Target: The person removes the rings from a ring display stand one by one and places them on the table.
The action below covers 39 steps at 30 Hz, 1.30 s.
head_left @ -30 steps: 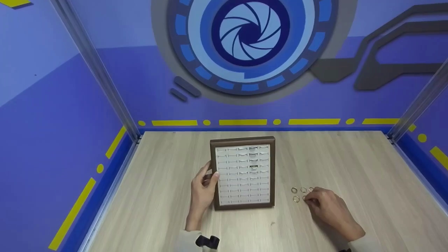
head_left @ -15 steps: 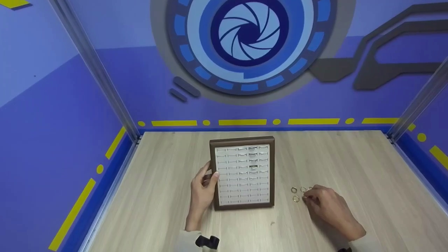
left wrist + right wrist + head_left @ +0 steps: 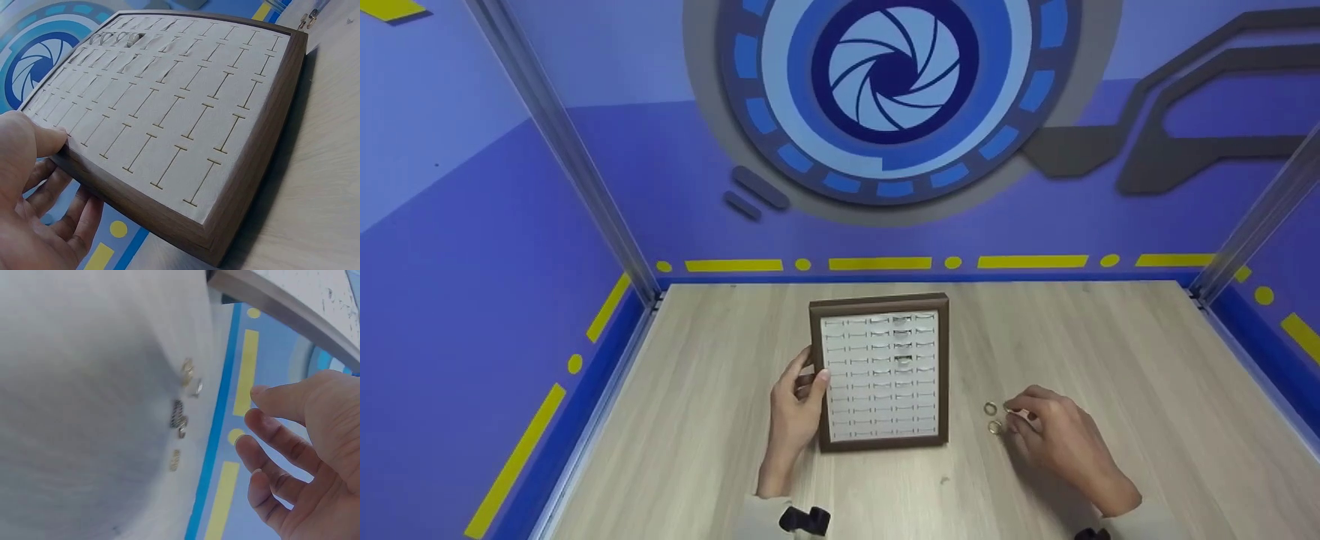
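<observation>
A brown-framed ring display tray [image 3: 943,375] stands tilted on the table, its white padded face slotted in rows. My left hand [image 3: 795,409] grips its left edge, thumb at the front and fingers behind. Several rings [image 3: 134,39] sit in the slots of one column, near the top. To the right, my right hand [image 3: 1057,435] hovers close to loose rings [image 3: 991,409] on the table. In the right wrist view its thumb and fingers [image 3: 275,431] are apart, with no ring seen between them. Several gold and silver rings [image 3: 178,413] lie beyond; in the head view the hand hides some.
The pale wooden table [image 3: 705,375] is bounded by a blue printed back wall [image 3: 660,172] and side walls. Metal posts [image 3: 577,165] rise at the back corners. Each wrist wears a black strap [image 3: 804,519].
My right hand has shifted slightly over the loose rings, its fingertips moving away from me and covering more of them. My left hand and the tray stay in place.
</observation>
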{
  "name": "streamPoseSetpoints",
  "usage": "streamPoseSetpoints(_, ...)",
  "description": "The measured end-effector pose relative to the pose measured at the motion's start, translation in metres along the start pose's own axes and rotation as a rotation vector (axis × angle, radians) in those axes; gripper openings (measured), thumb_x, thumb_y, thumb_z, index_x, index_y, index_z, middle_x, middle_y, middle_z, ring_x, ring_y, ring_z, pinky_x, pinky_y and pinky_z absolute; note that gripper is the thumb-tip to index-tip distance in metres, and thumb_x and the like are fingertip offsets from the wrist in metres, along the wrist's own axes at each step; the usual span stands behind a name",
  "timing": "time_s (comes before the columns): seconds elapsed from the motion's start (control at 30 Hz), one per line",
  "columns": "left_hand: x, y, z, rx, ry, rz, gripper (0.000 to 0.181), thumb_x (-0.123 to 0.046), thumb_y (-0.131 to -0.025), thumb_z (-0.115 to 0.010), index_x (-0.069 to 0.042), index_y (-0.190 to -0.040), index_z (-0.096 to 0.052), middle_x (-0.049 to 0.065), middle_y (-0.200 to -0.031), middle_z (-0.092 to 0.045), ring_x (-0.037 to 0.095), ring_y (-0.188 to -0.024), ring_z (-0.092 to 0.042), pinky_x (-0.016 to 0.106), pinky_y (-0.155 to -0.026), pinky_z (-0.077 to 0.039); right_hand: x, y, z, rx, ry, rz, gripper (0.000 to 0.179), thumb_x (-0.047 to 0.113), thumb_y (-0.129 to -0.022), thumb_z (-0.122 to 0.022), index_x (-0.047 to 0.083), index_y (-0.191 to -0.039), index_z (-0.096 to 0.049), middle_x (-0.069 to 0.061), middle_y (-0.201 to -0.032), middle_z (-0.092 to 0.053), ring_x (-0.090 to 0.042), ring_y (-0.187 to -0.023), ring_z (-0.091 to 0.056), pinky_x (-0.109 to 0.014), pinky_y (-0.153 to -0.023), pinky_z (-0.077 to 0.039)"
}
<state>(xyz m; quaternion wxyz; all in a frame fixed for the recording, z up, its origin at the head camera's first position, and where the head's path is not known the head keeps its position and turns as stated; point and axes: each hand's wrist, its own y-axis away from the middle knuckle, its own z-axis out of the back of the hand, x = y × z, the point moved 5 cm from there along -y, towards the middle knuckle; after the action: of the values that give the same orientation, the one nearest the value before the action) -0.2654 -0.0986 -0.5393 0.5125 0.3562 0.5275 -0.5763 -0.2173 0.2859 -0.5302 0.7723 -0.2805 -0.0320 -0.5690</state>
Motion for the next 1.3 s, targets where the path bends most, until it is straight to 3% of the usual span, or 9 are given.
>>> streamPoseSetpoints(0.23, -0.007, 0.001, -0.003, 0.021, 0.016, 0.032, 0.05, -0.012, -0.108, -0.063, -0.01, -0.157, -0.05, 0.015, -0.142, -0.063, 0.026, -0.115, -0.07, 0.041, -0.101, -0.058, 0.014, -0.011, 0.003, -0.034, -0.025, 0.022, 0.017, 0.006, -0.085, -0.089, 0.018, -0.097, -0.084, 0.011, -0.096, -0.075, -0.009, -0.082, -0.069, -0.031, -0.066, -0.057)
streamPoseSetpoints(0.5, -0.004, 0.001, -0.004, 0.012, 0.068, 0.082, 0.049, -0.013, -0.107, -0.064, -0.011, -0.154, -0.053, 0.015, -0.144, -0.061, 0.029, -0.119, -0.068, 0.047, -0.105, -0.056, 0.038, -0.026, 0.004, -0.088, -0.083, 0.042, 0.022, 0.003, -0.084, -0.089, 0.017, -0.1, -0.083, 0.01, -0.1, -0.075, -0.01, -0.081, -0.07, -0.032, -0.067, -0.058)
streamPoseSetpoints(0.83, -0.006, 0.001, -0.005, 0.006, 0.065, 0.068, 0.047, -0.014, -0.108, -0.063, -0.009, -0.153, -0.053, 0.015, -0.141, -0.061, 0.028, -0.12, -0.067, 0.044, -0.106, -0.055, 0.071, -0.046, 0.009, -0.252, -0.13, 0.195, 0.028, -0.004, -0.079, -0.091, 0.011, -0.101, -0.082, 0.003, -0.1, -0.076, -0.019, -0.084, -0.074, -0.032, -0.064, -0.058)
streamPoseSetpoints(1.3, -0.006, 0.0, -0.004, -0.004, 0.069, 0.049, 0.045, -0.012, -0.107, -0.064, -0.009, -0.152, -0.055, 0.014, -0.138, -0.064, 0.027, -0.116, -0.068, 0.04, -0.102, -0.057, 0.112, -0.068, 0.001, -0.35, -0.059, 0.394, 0.028, -0.006, -0.078, -0.091, 0.005, -0.102, -0.081, -0.003, -0.098, -0.074, -0.019, -0.084, -0.073, -0.033, -0.071, -0.061)
